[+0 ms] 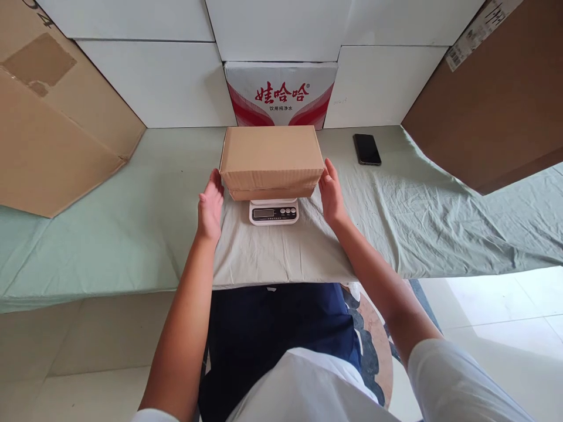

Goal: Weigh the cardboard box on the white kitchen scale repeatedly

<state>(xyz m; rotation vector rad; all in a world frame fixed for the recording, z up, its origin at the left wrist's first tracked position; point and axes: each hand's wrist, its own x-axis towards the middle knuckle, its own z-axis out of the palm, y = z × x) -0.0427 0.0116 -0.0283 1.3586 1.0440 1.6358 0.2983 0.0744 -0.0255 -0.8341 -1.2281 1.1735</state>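
Observation:
A closed brown cardboard box [271, 149] sits above a small white kitchen scale [274, 214], covering most of its platform. The scale's dark panel with its display and round buttons faces me. My left hand [210, 205] is against the box's left side, fingers straight and thumb apart. On the opposite side, my right hand [331, 193] has its fingers along the box's right edge. The box is held between both hands. Whether it bears fully on the scale I cannot tell.
A black phone [366, 149] lies on the pale green tablecloth [176, 176] to the right. A white and red carton [281, 76] stands behind the box. Large cardboard sheets or boxes [65, 135] rise at the left, with another brown carton [497, 111] at the right.

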